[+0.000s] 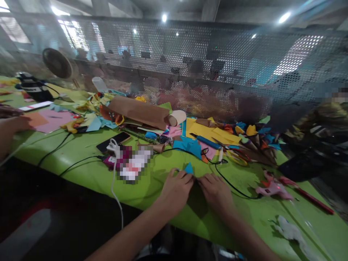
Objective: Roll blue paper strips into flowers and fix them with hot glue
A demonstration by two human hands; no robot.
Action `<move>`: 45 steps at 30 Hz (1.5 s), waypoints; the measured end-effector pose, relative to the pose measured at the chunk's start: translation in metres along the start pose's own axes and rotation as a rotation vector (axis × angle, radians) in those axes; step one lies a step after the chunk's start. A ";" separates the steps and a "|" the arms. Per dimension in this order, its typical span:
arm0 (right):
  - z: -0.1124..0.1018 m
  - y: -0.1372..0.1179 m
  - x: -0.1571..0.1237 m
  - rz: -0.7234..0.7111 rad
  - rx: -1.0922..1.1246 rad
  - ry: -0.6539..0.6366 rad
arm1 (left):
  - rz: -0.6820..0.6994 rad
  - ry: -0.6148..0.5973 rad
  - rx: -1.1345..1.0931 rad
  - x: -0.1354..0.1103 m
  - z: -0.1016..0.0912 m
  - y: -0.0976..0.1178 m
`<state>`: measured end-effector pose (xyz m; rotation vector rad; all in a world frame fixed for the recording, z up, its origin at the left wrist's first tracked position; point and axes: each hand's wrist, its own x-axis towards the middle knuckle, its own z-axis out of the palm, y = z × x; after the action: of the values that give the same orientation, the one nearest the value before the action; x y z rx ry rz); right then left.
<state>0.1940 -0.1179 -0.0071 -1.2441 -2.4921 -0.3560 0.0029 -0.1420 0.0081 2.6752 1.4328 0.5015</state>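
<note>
My left hand [175, 190] and my right hand [216, 190] lie side by side on the green table [89, 170], fingertips nearly meeting. Between them they press on a small blue piece of paper [188, 168], whose folded corner sticks up above my left fingers. Both hands have their fingers curled down onto the paper. The rest of the paper is hidden under the hands.
A pink glue gun [272, 187] with a black cord lies right of my hands. Behind are scissors [231, 152], yellow and blue paper sheets [209, 132], a brown paper roll [141, 112], a phone [114, 142] and a white cable [114, 170]. Another person's hand [13, 125] is at far left.
</note>
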 end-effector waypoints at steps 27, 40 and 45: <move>-0.001 -0.002 -0.014 -0.058 -0.008 0.094 | -0.033 0.087 -0.090 0.007 0.012 -0.003; -0.002 -0.003 -0.007 -0.023 -0.048 0.041 | 0.000 0.030 -0.062 -0.004 0.000 -0.025; -0.002 0.001 -0.003 0.011 -0.010 0.000 | -0.005 0.007 -0.041 0.002 0.002 -0.024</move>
<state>0.1971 -0.1199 -0.0061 -1.2620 -2.4855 -0.3663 -0.0146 -0.1270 0.0015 2.6401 1.4146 0.5346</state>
